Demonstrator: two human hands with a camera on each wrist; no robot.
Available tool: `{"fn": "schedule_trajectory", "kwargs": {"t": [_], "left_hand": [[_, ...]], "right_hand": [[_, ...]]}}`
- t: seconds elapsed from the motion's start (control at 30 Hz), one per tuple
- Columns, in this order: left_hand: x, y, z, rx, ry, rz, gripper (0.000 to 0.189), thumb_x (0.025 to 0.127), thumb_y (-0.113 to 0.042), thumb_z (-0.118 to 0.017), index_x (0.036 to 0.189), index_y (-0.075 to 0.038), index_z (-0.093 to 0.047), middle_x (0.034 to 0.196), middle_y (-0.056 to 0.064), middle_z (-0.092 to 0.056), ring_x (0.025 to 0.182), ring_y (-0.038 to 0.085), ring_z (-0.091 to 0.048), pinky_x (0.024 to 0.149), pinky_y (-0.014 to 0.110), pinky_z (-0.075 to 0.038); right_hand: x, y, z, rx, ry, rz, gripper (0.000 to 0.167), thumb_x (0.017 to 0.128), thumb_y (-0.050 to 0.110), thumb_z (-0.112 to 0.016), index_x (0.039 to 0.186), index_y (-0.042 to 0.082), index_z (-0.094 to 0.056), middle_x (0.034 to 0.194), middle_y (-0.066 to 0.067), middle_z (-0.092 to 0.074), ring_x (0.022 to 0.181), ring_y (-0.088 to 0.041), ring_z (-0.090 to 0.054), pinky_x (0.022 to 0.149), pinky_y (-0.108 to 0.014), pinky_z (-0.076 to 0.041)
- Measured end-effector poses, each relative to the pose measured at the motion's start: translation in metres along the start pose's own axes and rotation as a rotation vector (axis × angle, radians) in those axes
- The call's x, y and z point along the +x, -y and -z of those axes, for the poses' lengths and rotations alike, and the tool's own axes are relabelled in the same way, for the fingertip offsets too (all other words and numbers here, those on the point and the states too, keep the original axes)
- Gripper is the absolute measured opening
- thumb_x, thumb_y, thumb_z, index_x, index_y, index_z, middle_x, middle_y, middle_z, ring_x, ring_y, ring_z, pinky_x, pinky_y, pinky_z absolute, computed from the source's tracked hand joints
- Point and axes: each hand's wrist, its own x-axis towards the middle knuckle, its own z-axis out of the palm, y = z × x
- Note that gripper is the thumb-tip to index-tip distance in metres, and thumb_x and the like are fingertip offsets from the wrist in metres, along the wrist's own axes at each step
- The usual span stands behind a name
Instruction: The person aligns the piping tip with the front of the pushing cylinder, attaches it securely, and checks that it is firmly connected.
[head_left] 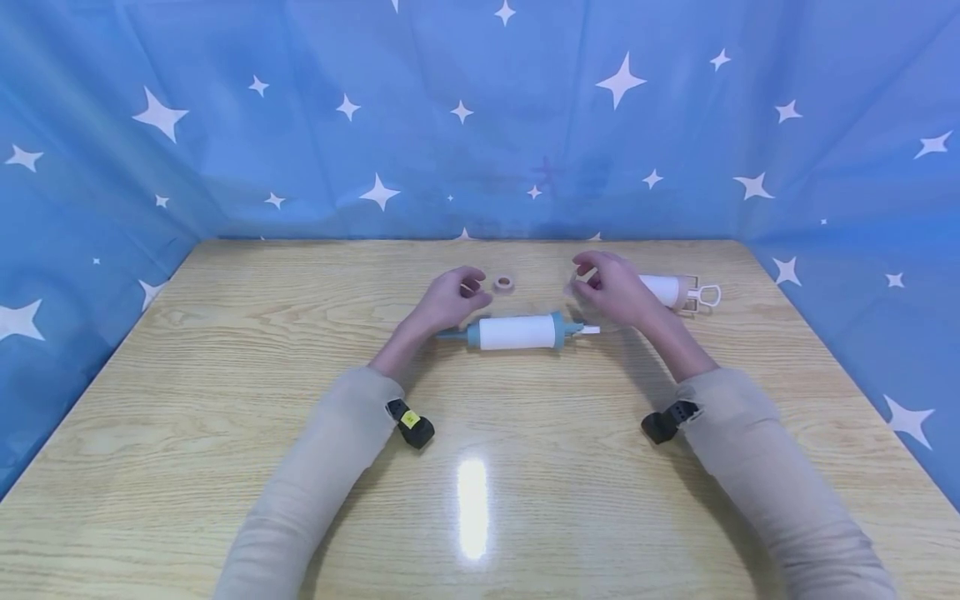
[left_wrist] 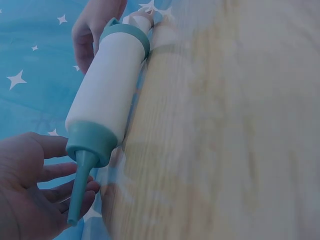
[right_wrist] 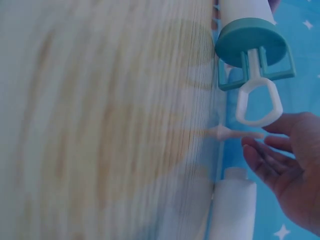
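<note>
A syringe-like dispenser (head_left: 517, 332) with a white barrel and teal ends lies crosswise on the table. Its thin teal nozzle (left_wrist: 81, 190) points left and a white loop handle (right_wrist: 258, 102) sticks out at the other end. Just behind the nozzle is my left hand (head_left: 452, 297), fingers loosely bent and holding nothing. A small beige ring (head_left: 504, 284) lies near its fingertips. My right hand (head_left: 617, 287) is behind the handle end, fingers spread around a small beige nozzle (right_wrist: 230, 133) that stands tip up on the table, fingertips close to it.
A second white dispenser (head_left: 660, 289) with a beige cap and white loop handle lies to the right, partly hidden by my right hand. A blue star-patterned curtain (head_left: 465, 150) rises behind the wooden table (head_left: 555, 467).
</note>
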Motion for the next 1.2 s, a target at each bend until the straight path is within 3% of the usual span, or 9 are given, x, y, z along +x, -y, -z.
{"fn": "schedule_trajectory", "kwargs": {"t": [0.23,0.53,0.67,0.77,0.87,0.93,1.0,1.2], "left_hand": [[0.01,-0.003,-0.006,0.029,-0.005,0.01,0.045,0.1,-0.017,-0.064,0.141,-0.001,-0.054,0.134,0.02,-0.057,0.12,0.031,-0.058,0.1,0.039,-0.052],[0.017,-0.009,-0.01,0.0,0.018,0.035,0.049,0.1,-0.016,-0.065,0.146,-0.003,-0.05,0.141,0.019,-0.053,0.126,0.031,-0.055,0.104,0.041,-0.05],[0.022,-0.01,-0.012,0.033,0.033,0.019,0.05,0.1,-0.015,-0.065,0.146,-0.004,-0.05,0.14,0.018,-0.054,0.127,0.03,-0.054,0.105,0.04,-0.049],[0.026,-0.01,-0.014,0.079,0.043,-0.021,0.049,0.1,-0.013,-0.064,0.146,-0.002,-0.051,0.134,0.018,-0.058,0.119,0.027,-0.056,0.101,0.037,-0.049],[0.028,-0.011,-0.014,0.129,0.058,-0.06,0.049,0.1,-0.012,-0.063,0.146,-0.002,-0.051,0.109,0.016,-0.062,0.098,0.025,-0.055,0.085,0.033,-0.048],[0.03,-0.011,-0.015,0.167,0.065,-0.069,0.049,0.1,-0.012,-0.063,0.147,-0.004,-0.05,0.095,0.013,-0.056,0.091,0.022,-0.048,0.079,0.031,-0.042],[0.03,-0.011,-0.015,0.202,0.08,-0.063,0.049,0.101,-0.014,-0.061,0.149,-0.006,-0.049,0.092,0.012,-0.049,0.09,0.022,-0.042,0.076,0.031,-0.038],[0.03,-0.015,-0.016,0.241,0.1,-0.022,0.047,0.104,-0.02,-0.058,0.149,-0.011,-0.05,0.129,0.012,-0.055,0.116,0.026,-0.04,0.095,0.039,-0.041]], "right_hand": [[0.003,-0.001,-0.003,0.007,0.02,-0.01,0.041,0.101,0.007,-0.056,0.137,-0.011,-0.051,0.118,-0.028,-0.064,0.102,-0.04,-0.066,0.089,-0.052,-0.056],[0.007,0.0,-0.006,0.029,0.026,-0.02,0.039,0.101,0.006,-0.057,0.135,-0.012,-0.052,0.115,-0.028,-0.066,0.103,-0.041,-0.066,0.09,-0.051,-0.056],[0.008,0.001,-0.007,0.04,0.037,-0.029,0.039,0.101,0.006,-0.057,0.135,-0.012,-0.052,0.114,-0.028,-0.065,0.104,-0.04,-0.066,0.091,-0.051,-0.056],[0.009,0.001,-0.008,0.035,0.048,-0.026,0.038,0.101,0.007,-0.057,0.134,-0.011,-0.053,0.114,-0.028,-0.066,0.104,-0.04,-0.066,0.091,-0.051,-0.056],[0.009,0.003,-0.008,0.031,0.054,-0.023,0.037,0.101,0.006,-0.057,0.133,-0.011,-0.054,0.114,-0.028,-0.066,0.105,-0.04,-0.066,0.091,-0.051,-0.056],[0.009,0.004,-0.009,0.031,0.058,-0.023,0.036,0.1,0.005,-0.058,0.131,-0.012,-0.054,0.114,-0.028,-0.066,0.105,-0.041,-0.065,0.091,-0.051,-0.056],[0.009,0.005,-0.009,0.039,0.065,-0.03,0.034,0.1,0.003,-0.058,0.13,-0.012,-0.055,0.113,-0.028,-0.066,0.106,-0.04,-0.065,0.091,-0.05,-0.056],[0.009,0.006,-0.011,0.034,0.094,-0.028,0.027,0.099,0.001,-0.058,0.122,-0.011,-0.061,0.109,-0.027,-0.068,0.102,-0.038,-0.067,0.09,-0.049,-0.056]]}}
